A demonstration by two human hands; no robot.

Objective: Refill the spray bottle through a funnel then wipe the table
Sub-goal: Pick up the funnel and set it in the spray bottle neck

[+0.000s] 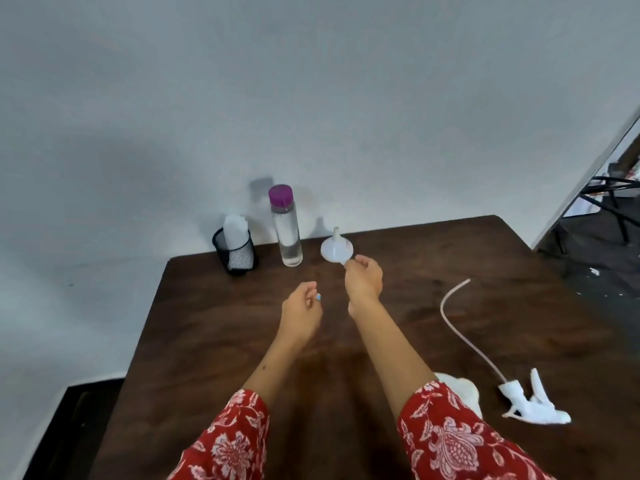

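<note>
The right hand (pixel 363 277) is raised over the far half of the worktop (pixel 214 341), its fingers curled and pinching the rim tab of a white plastic funnel (pixel 335 249). The funnel is held with its wide round mouth facing the camera and its narrow spout pointing up and away. The left hand (pixel 302 311) hovers beside it, a little nearer the camera, fingers loosely curled around something small and pale blue (pixel 318 297) at its fingertips; what that item is cannot be told.

At the far edge of the worktop, against the grey wall, stands a tall clear bottle (pixel 286 233) with a purple cap, upright and nearly full of clear liquid. Just left of it is a black mesh cup (pixel 237 254) holding a roll of white paper or cloth that sticks up above its rim.

On the near right of the dark wooden worktop lies the white spray head (pixel 533 403) on its side, with its long thin pale tube (pixel 460 334) curving away across the wood. A crumpled white cloth (pixel 464 389) lies close to it, partly hidden behind the right forearm. Both forearms wear red sleeves with a white floral print.
</note>
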